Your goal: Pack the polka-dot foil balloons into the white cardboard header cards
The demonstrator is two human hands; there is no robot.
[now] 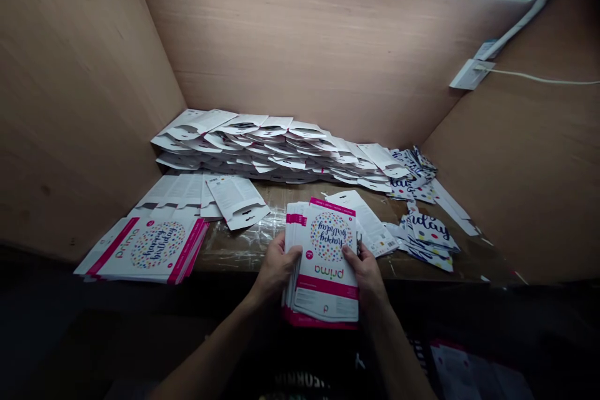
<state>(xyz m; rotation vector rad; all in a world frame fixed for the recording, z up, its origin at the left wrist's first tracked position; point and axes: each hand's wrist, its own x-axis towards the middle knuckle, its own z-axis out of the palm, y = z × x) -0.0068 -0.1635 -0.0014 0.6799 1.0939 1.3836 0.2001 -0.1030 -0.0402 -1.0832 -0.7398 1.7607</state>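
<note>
Between my two hands is a stack of printed packets [327, 269], white with pink bands, a dotted circle reading "happy birthday" and the word "prima" upside down to me. My left hand [274, 269] grips the stack's left side, thumb on top. On the right edge, my right hand [367, 272] closes round it with its thumb on the front face; the fingers beneath are hidden. The stack is held at the table's front edge. Just behind it lies a white packet [363, 220], back side up. Folded dotted "birthday" foil pieces [429, 234] lie to the right.
Piled white packets [281, 144] line the back wall. Another pile of printed packets [152, 250] sits at front left, with overlapping packets [175, 194] behind it and a loose one [237, 200] alongside. More foil pieces [410, 175] lie back right. Wooden panels enclose the table [262, 250].
</note>
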